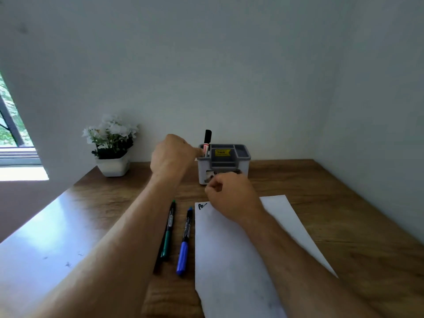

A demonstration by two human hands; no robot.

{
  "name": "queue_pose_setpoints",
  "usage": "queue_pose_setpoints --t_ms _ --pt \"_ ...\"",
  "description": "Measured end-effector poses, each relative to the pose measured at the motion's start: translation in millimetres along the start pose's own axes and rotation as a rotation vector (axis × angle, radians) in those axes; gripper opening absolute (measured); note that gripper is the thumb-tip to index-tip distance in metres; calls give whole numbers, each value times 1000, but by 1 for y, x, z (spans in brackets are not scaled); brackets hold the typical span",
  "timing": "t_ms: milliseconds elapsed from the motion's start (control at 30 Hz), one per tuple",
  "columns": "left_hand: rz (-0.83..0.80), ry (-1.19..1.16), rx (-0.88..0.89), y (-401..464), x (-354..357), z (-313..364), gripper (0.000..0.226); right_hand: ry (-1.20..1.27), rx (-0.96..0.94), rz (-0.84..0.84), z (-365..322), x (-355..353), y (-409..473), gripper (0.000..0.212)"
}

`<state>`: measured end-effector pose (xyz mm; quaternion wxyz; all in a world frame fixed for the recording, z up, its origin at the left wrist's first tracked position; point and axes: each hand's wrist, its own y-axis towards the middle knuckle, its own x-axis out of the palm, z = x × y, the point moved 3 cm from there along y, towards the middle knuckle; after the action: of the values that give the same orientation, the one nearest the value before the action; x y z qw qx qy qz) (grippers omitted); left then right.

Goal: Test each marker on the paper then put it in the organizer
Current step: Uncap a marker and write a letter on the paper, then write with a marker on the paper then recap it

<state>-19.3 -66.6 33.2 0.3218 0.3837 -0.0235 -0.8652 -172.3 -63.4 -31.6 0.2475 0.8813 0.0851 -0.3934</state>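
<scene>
While the left hand pinches the black-capped marker in the boxy plastic organizer at centre frame, right fingers curl empty over smooth white paper.

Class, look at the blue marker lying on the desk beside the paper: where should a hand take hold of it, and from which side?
Grip the blue marker at mid-barrel, coming down from above with thumb and fingers across its width. It lies flat on the table, lengthways away from the person, with bare wood between it and the green marker and the paper close on its right.
</scene>
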Motion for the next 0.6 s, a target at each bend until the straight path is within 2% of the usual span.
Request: queue_pose_setpoints --t_ms 100,167,267,367,600 --pt "-136 180 -54 -7 0 -15 47 -12 -51 -104 -9 -3 -6 17" --pt "-196 203 -84 -13 5 -25 45 6 -121 -200 -16 -4 -11 10" --pt "-253 195 -132 -16 13 -34 48 22 -245 -342 -25 1 -18 27" --pt "-269 184 -116 -16 18 -36 51 -21 -259 -485 -32 5 -23 36" --pt "-221 -36 -82 -18 18 -35 42 -122 -346 -512 -39 12 -21 32"
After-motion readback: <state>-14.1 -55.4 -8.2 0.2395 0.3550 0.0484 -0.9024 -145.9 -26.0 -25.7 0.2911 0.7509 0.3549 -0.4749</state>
